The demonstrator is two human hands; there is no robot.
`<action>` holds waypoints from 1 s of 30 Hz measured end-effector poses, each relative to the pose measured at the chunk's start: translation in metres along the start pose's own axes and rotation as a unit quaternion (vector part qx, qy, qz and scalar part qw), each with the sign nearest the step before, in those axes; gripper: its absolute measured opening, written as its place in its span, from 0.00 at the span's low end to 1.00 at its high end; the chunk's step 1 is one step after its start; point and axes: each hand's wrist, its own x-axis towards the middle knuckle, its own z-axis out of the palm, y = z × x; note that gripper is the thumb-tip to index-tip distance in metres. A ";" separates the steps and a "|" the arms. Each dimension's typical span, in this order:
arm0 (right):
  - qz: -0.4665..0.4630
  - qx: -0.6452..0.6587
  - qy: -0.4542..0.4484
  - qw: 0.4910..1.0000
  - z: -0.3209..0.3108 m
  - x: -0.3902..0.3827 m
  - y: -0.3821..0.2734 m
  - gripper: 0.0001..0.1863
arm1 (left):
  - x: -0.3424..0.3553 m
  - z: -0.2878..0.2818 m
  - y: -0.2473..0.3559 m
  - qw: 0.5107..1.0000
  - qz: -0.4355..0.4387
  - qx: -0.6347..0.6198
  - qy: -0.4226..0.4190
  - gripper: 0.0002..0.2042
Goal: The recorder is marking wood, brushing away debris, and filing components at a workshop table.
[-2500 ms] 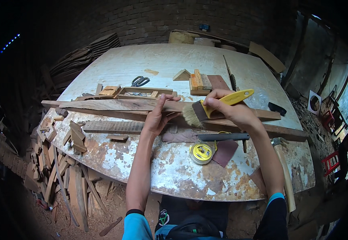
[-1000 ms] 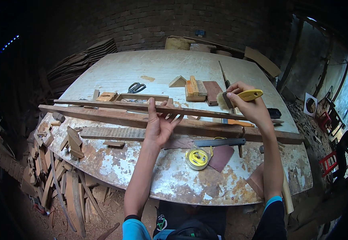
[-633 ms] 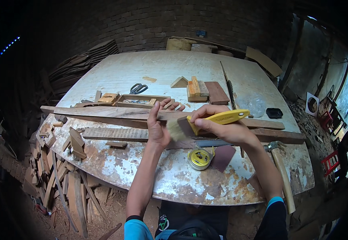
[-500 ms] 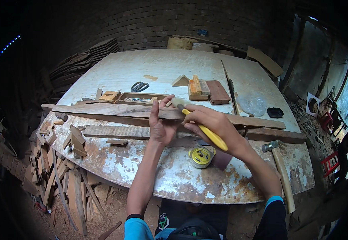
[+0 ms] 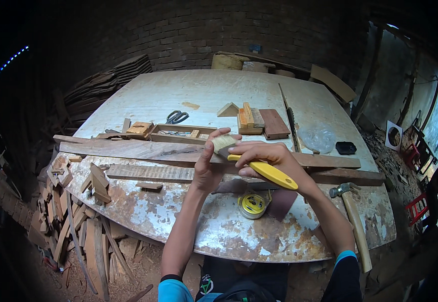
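Above the middle of the worktable my right hand grips a paintbrush by its yellow handle, fingers over the top near the ferrule. The handle's end, with a hole, points right and toward me. Pale bristles lie against my left hand, between its raised thumb and its curled fingers, some of which are hidden behind the brush. Below the hands are a yellow tape measure and a dark red-brown sheet. Long wooden boards run across the table behind the hands.
A hammer lies at the right edge. Farther back are scissors, a shallow wooden box, wood blocks, a saw, a clear plastic bag and a black case. Offcuts pile up at the left.
The paintbrush has turned, so its handle lies flatter and the bristles' broad side shows. My left fingers have curled closer around the bristles. The whole view has shifted slightly.
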 end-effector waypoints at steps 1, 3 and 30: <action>0.001 0.000 0.001 1.000 0.000 0.000 0.000 0.11 | 0.000 0.002 0.000 1.000 -0.003 0.010 0.010 0.35; -0.018 0.059 0.011 0.998 -0.001 -0.001 -0.002 0.11 | 0.000 0.005 0.001 1.000 -0.007 0.018 0.019 0.37; 0.062 0.004 -0.097 0.993 -0.057 -0.009 0.027 0.09 | 0.004 -0.009 0.009 0.991 -0.020 0.059 0.117 0.33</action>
